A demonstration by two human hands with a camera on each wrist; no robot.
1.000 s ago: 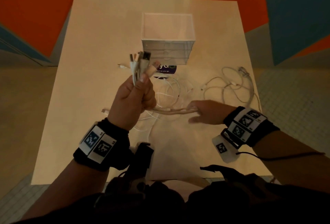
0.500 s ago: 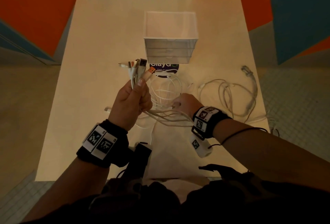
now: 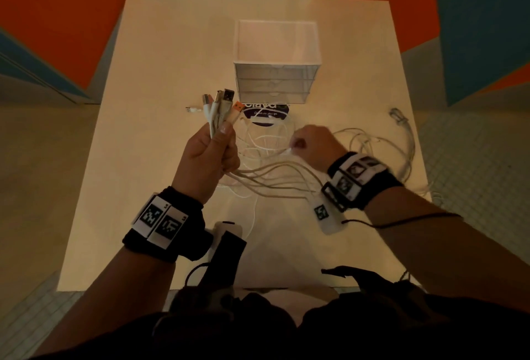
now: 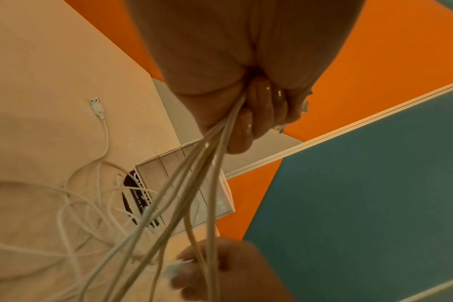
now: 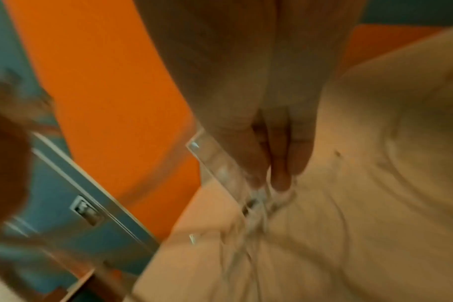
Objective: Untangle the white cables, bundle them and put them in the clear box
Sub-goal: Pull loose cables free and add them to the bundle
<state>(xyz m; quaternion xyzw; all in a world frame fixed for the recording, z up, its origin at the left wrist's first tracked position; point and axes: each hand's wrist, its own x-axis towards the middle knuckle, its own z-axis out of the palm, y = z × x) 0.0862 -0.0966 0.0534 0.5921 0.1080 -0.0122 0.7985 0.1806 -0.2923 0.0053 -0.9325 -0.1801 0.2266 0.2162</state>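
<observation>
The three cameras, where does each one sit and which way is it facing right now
Head: worn on the head, looking down at the table; both hands and forearms show.
Left wrist: on the left wrist, looking along the left hand gripping white cables.
Right wrist: on the right wrist, blurred, looking along the right hand toward the table.
Shared: head and left wrist both show the clear box.
</observation>
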